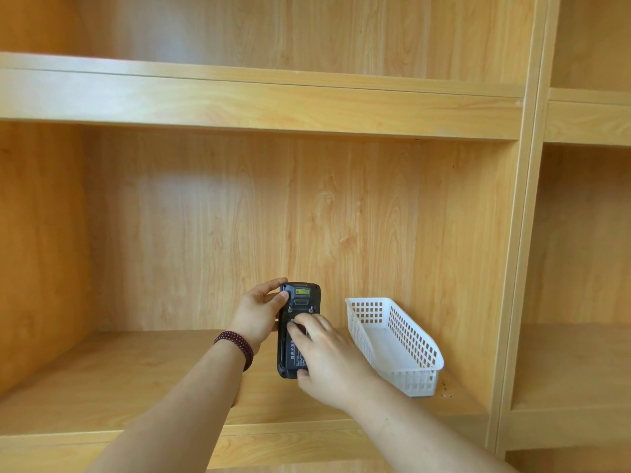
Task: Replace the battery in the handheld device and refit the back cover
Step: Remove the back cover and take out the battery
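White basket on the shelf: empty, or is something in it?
Empty, as far as shows. The white basket stands on the shelf, its bare white floor visible; only the near end behind the wall is hidden.

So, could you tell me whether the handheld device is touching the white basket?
Apart. The head view shows bare wooden shelf between the handheld device, held by both hands, and the white basket to its right.

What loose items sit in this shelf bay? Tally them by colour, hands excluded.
Black: 1, the handheld device
White: 1, the basket
Dark red: 1, the bead bracelet
Total: 3
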### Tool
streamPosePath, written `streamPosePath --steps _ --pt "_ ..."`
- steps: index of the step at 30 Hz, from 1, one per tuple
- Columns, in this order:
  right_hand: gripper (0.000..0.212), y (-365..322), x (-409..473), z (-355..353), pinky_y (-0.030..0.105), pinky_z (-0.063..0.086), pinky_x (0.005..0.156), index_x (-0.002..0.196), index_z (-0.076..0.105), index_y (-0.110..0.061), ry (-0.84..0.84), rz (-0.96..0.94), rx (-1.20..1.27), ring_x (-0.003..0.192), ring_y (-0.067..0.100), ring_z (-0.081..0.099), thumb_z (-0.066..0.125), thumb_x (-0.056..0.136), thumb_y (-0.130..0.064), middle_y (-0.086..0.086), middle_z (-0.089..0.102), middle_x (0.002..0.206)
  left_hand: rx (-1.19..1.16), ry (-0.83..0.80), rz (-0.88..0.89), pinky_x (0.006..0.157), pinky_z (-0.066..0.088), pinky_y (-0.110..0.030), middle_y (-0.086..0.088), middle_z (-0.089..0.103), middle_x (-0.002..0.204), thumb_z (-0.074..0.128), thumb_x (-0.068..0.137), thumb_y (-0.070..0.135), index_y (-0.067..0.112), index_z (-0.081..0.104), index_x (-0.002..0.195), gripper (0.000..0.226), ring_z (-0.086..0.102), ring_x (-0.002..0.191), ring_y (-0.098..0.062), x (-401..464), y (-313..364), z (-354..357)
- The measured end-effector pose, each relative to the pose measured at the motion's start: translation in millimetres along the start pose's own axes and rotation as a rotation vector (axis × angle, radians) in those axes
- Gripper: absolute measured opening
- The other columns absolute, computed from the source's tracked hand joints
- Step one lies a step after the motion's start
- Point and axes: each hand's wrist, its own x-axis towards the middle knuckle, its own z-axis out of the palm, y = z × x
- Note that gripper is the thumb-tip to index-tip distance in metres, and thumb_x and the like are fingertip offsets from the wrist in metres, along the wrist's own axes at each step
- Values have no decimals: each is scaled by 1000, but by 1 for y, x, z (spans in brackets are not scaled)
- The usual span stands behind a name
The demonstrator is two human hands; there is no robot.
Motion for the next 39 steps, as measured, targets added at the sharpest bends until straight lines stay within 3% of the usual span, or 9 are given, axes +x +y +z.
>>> streamPosePath --steps 5,9,16,23,27,31,37,39 --pt "74 -7 3 7 36 38 109 150 29 -10 78 75 48 138 21 28 61 89 -37 3 33 147 9 4 13 72 60 -39 -12 76 100 57 95 10 21 64 118 26 72 90 -25 3 -1 1" --pt "72 -11 4 14 37 41 105 148 32 -18 100 93 61 136 22 29 66 86 -30 3 33 144 40 7 13 81 60 -46 -10 76 100 58 95 10 20 65 119 27 73 92 -25 4 -3 0" --pt "58 -6 1 20 43 49 97 139 47 -23 41 -1 30 138 26 29 61 83 -13 7 34 146 35 12 8 71 60 -40 -10 76 99 56 96 10 20 63 120 27 72 89 -24 6 -2 -5" --pt "61 22 2 -20 39 32 111 144 42 -28 96 -8 -55 140 21 28 63 87 -24 1 35 149 -2 -4 -22 69 59 -38 -12 74 101 56 96 9 16 61 124 29 71 85 -23 8 -6 -6" --pt "62 46 -6 -26 39 34 112 145 41 -31 21 53 -94 140 19 28 62 88 -26 -4 36 150 -2 -18 -32 66 58 -35 -11 75 101 56 96 11 18 60 125 30 71 84 -21 10 -11 -3" --pt "69 95 -9 -33 32 43 103 149 35 -27 -97 222 -38 137 14 27 63 86 -22 -9 36 148 4 -18 -40 65 57 -34 -12 74 102 56 96 12 18 60 125 30 70 86 -23 11 -16 -1" --pt "67 145 -3 -33 32 36 110 143 46 -11 -325 419 32 140 18 27 70 81 -18 0 37 149 5 -7 -43 65 55 -33 -11 75 98 56 96 10 18 61 123 28 70 86 -24 11 -19 0" --pt "60 151 0 -30 35 40 107 137 53 -10 -404 453 25 135 20 34 72 80 -17 2 40 145 11 -10 -41 65 55 -33 -10 74 96 55 97 10 19 60 122 28 69 84 -23 11 -19 0"
